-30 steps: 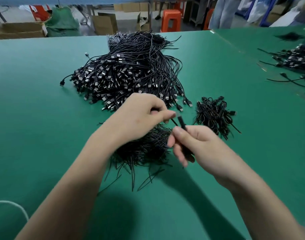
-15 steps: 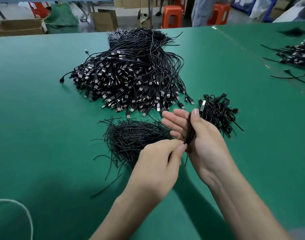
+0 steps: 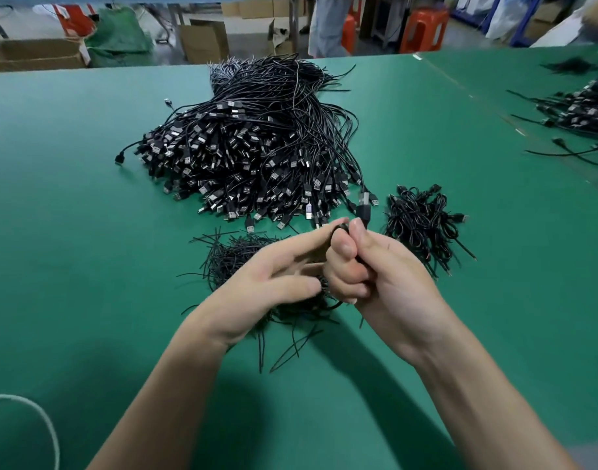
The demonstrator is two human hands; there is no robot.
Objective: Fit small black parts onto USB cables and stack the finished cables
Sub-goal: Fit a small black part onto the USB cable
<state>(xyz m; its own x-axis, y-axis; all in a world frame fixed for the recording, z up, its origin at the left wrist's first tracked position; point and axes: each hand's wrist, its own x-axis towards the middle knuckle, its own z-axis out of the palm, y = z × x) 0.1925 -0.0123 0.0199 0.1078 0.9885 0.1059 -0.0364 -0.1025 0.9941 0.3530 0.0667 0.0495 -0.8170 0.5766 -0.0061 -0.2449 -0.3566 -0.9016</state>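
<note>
My right hand [image 3: 382, 276] is closed in a fist around a folded black USB cable [image 3: 363, 212], whose plug sticks up above the thumb. My left hand [image 3: 273, 283] touches the same bundle from the left, its forefinger and thumb pinching a thin black tie [image 3: 341, 228] at the top of the fist. A big heap of loose USB cables [image 3: 256, 154] lies beyond my hands. Partly hidden under my left hand is a pile of thin black ties [image 3: 236, 256]. To the right sits a small stack of bundled cables [image 3: 423, 222].
The green table [image 3: 70, 232] stretches all around. More cables [image 3: 579, 113] lie at the far right. A white cord [image 3: 36, 415] loops at the lower left. Cardboard boxes [image 3: 202, 39] and orange stools [image 3: 423, 28] stand beyond the far edge.
My right hand has closed from flat fingers into a fist around the cable. My left hand has moved up from below the bundle to its top left.
</note>
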